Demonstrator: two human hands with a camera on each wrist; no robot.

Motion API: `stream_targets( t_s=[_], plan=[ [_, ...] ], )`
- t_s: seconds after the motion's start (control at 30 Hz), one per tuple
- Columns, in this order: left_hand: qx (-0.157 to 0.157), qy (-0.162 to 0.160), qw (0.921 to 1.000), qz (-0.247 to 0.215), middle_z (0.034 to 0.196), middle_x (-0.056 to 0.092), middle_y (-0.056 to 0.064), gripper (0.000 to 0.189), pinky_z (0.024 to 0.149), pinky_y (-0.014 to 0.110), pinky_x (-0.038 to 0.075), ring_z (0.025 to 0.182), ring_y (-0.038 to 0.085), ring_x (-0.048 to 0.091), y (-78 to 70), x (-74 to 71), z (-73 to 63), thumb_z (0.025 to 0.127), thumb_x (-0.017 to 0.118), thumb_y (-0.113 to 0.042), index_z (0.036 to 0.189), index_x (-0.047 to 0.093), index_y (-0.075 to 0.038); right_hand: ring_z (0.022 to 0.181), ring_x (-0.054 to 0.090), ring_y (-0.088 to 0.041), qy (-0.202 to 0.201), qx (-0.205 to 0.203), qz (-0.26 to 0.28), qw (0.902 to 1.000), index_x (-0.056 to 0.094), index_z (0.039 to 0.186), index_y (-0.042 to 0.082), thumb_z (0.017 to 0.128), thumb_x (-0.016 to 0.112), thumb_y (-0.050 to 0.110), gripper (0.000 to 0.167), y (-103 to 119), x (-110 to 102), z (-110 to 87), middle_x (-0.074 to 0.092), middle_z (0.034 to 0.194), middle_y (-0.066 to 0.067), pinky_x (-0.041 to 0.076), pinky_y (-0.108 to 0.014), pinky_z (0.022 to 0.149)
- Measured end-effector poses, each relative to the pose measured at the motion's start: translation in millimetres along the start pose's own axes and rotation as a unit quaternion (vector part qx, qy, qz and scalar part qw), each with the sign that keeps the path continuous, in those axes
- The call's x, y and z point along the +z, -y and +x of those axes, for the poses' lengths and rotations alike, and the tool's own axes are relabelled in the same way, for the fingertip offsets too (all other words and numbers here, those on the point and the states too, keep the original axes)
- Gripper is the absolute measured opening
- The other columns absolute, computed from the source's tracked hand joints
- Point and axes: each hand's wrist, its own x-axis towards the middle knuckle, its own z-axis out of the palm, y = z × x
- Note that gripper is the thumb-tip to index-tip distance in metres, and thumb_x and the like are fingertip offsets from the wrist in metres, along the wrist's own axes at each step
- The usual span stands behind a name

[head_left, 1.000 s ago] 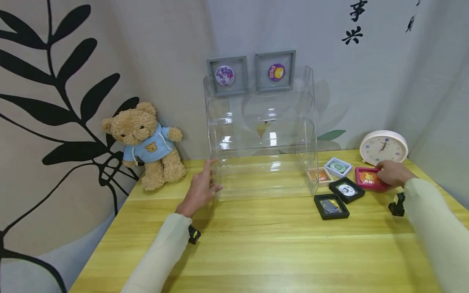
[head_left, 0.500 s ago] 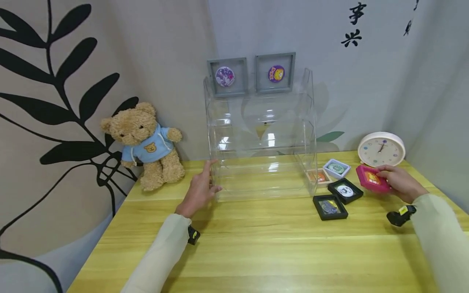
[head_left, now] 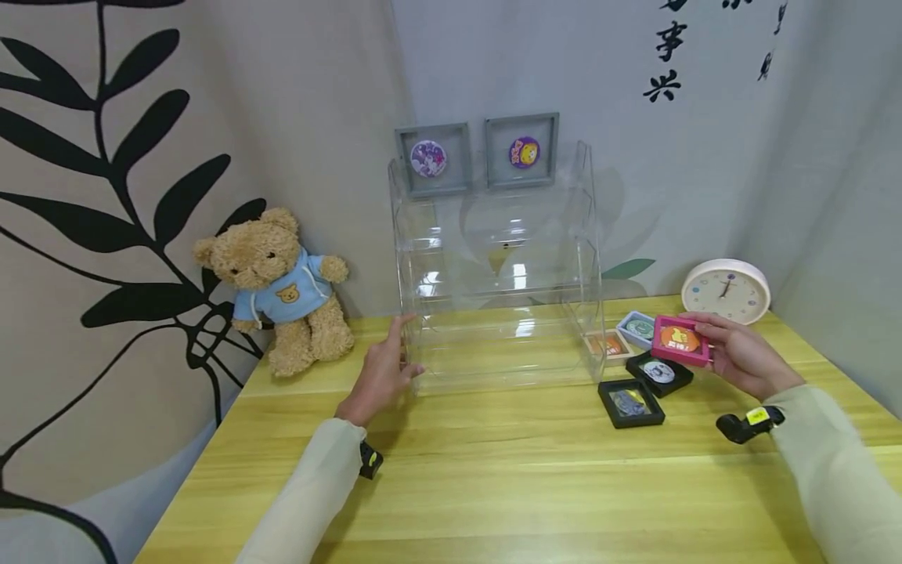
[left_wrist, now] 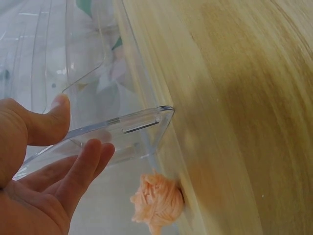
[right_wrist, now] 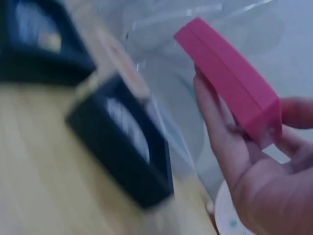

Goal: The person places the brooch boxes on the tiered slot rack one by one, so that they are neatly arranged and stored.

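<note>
A clear stepped acrylic display rack (head_left: pixel 493 345) stands on the table, with two grey frames, one (head_left: pixel 433 160) on the left and one (head_left: pixel 522 151) on the right, on its top tier. My left hand (head_left: pixel 384 368) holds the rack's left side panel (left_wrist: pixel 142 120), thumb on one face and fingers on the other. A pink square frame (head_left: pixel 680 340) with an orange picture is gripped in my right hand (head_left: pixel 747 356), raised above the other frames. These are two black frames, one (head_left: pixel 630 403) nearer and one (head_left: pixel 659 374) behind, a pale lilac frame (head_left: pixel 637 327) and a peach frame (head_left: pixel 615 345).
A teddy bear (head_left: pixel 285 294) in a blue hoodie sits left of the rack. At the back right, a white round clock (head_left: pixel 726 290) leans near the wall. Bare wooden tabletop (head_left: pixel 493 478) stretches across the front.
My right hand has lifted the pink frame off the table, moved it left and tilted it to face me. The left hand stays on the rack, and the head view has shifted slightly.
</note>
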Motion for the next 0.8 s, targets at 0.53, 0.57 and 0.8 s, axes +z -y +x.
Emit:
stream_targets(
  t_s=[0.53, 0.57, 0.8],
  plan=[
    [0.009, -0.005, 0.9999, 0.005, 0.092, 0.069, 0.013, 0.088, 0.062, 0.028, 0.054, 0.070, 0.018, 0.062, 1.6, 4.9, -1.7, 0.085, 0.079, -0.004, 0.155, 0.029, -0.021, 0.110, 0.070, -0.022, 0.129, -0.095, 0.014, 0.9869, 0.045, 0.144, 0.022, 0.108, 0.036, 0.005, 0.040, 13, 61, 11.9, 0.057, 0.132, 0.001, 0.060, -0.042, 0.090],
    [0.010, -0.004, 0.9999, 0.007, 0.090, 0.068, 0.012, 0.087, 0.062, 0.028, 0.053, 0.069, 0.017, 0.061, 2.0, 4.8, -1.3, 0.085, 0.078, -0.004, 0.155, 0.029, -0.022, 0.107, 0.071, -0.020, 0.119, -0.106, -0.013, 0.9872, 0.044, 0.143, 0.022, 0.108, 0.038, 0.005, 0.040, 17, 66, 13.0, 0.059, 0.130, 0.001, 0.061, -0.041, 0.088],
    [0.015, -0.008, 0.9998, 0.009, 0.083, 0.066, 0.011, 0.087, 0.061, 0.028, 0.052, 0.065, 0.016, 0.059, 2.3, 1.8, 0.6, 0.085, 0.078, -0.002, 0.154, 0.029, -0.021, 0.093, 0.071, -0.013, 0.016, -0.159, -0.174, 0.9717, 0.042, 0.145, 0.018, 0.101, 0.057, 0.003, 0.049, 49, 104, 24.7, 0.066, 0.114, 0.004, 0.063, -0.032, 0.074]
  ],
)
